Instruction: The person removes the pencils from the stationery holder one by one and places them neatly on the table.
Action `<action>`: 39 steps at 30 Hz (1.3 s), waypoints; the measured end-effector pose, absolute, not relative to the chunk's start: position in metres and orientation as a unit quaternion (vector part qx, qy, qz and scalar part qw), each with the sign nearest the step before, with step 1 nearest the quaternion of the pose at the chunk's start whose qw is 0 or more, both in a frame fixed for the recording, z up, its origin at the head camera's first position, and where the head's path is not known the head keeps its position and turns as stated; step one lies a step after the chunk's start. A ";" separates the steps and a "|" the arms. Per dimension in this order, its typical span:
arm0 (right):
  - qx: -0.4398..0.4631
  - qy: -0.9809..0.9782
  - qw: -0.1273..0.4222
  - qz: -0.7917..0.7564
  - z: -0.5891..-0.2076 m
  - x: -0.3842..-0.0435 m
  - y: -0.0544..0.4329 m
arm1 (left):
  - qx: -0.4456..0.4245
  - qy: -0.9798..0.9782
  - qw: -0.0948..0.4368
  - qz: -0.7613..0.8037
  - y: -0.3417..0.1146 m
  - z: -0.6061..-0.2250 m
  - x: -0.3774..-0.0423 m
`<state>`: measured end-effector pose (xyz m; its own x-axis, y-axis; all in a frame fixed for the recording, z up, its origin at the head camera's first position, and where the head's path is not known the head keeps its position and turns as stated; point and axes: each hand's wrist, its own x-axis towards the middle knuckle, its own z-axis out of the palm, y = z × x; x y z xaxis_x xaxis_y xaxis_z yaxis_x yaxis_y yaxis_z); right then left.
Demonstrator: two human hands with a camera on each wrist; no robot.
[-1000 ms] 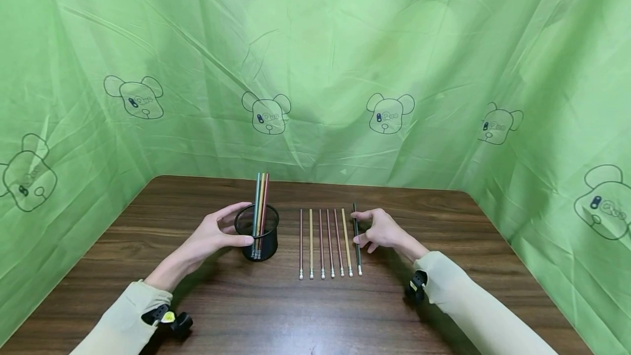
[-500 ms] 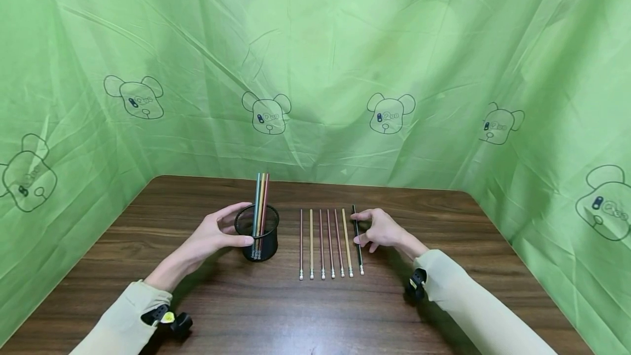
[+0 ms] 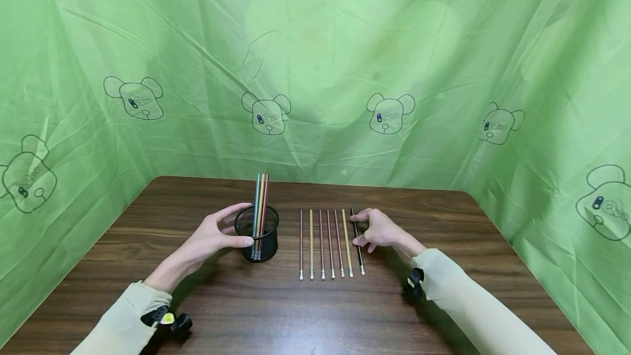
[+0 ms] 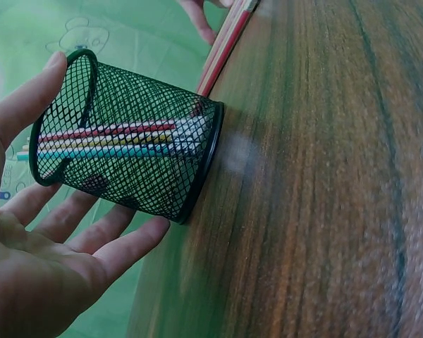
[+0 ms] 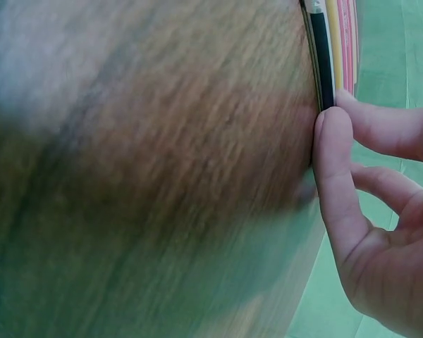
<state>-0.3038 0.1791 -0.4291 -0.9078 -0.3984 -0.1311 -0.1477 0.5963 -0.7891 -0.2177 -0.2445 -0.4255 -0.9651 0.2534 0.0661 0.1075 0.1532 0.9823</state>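
Note:
My left hand (image 3: pixel 212 237) holds a black mesh pencil cup (image 3: pixel 268 248) upright on the table, thumb at the near rim and fingers round its far side. Several coloured pencils (image 3: pixel 262 196), blue, yellow and red among them, stand inside the cup; the left wrist view shows them through the mesh (image 4: pixel 120 141). To the right, my right hand (image 3: pixel 383 232) pinches a black pencil (image 3: pixel 358 251) between thumb and fingers, its white eraser end toward me. In the right wrist view, the thumb and a finger meet at this dark pencil (image 5: pixel 322 60), close along the tabletop.
Left of the black pencil, several pencils lie in a parallel row, reddish (image 3: pixel 321 242) and yellow (image 3: pixel 311 242), erasers toward me. The dark wood table (image 3: pixel 305 316) ends at a green cloth backdrop (image 3: pixel 325 147) with printed bear faces. Each wrist wears a black band camera (image 3: pixel 415 282).
The black pencil has turned slightly: its far end moved a little left and nearer me, its eraser end a little right. My left hand and the cup have stayed put.

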 end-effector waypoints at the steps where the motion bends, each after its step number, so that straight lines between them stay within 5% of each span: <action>1: -0.154 0.882 0.147 -0.421 -0.429 -0.304 0.179 | 0.119 0.757 0.057 0.640 -0.244 -0.426 -0.218; 39: -0.172 0.879 0.121 -0.428 -0.413 -0.299 0.184 | 0.124 0.756 0.055 0.640 -0.245 -0.427 -0.218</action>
<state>-0.2991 0.1844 -0.4133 -0.9117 -0.4055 -0.0666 -0.1980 0.5755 -0.7935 -0.2179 -0.2449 -0.4272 -0.9634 0.2576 0.0745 0.1162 0.1504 0.9818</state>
